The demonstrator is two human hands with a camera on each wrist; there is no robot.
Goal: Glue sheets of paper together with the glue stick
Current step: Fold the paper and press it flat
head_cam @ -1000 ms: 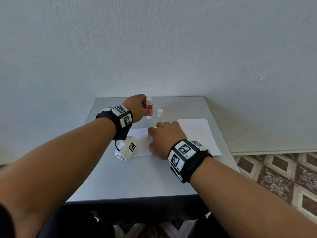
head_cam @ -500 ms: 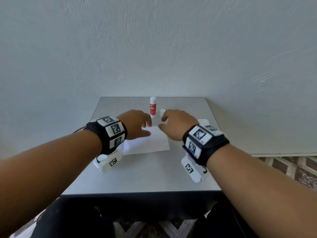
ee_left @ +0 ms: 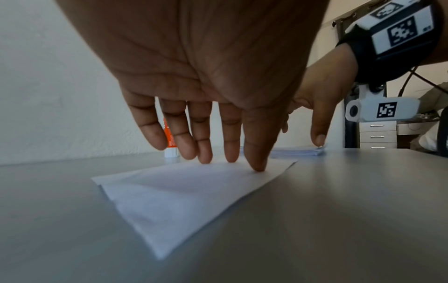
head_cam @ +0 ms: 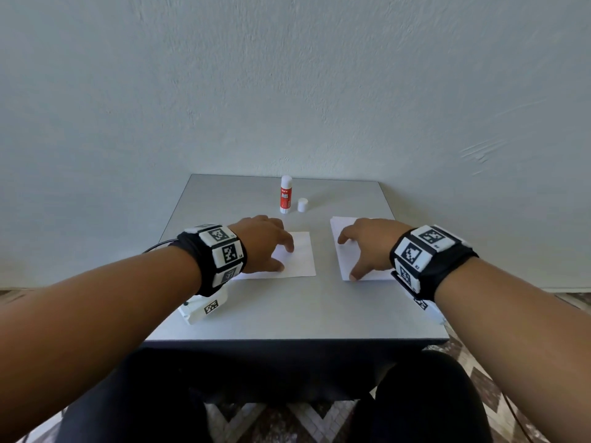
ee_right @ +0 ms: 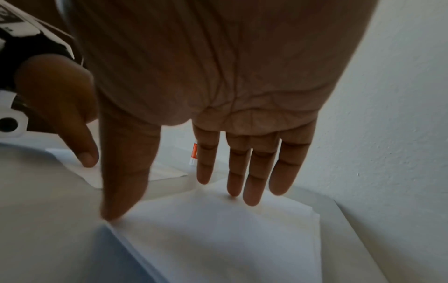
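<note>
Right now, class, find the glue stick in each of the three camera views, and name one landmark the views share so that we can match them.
Head: the glue stick stands upright at the table's far middle, its cap beside it.
Left wrist: a red strip with the white base shows behind the left hand's fingers.
Right wrist: a small red sliver shows beside the right hand's forefinger.
Shared landmark: the single sheet under the left hand.

Probably an office: a grey table [head_cam: 243, 314] against a plain wall [head_cam: 287, 75], metal drawer cabinet [ee_left: 378, 137] behind.
</note>
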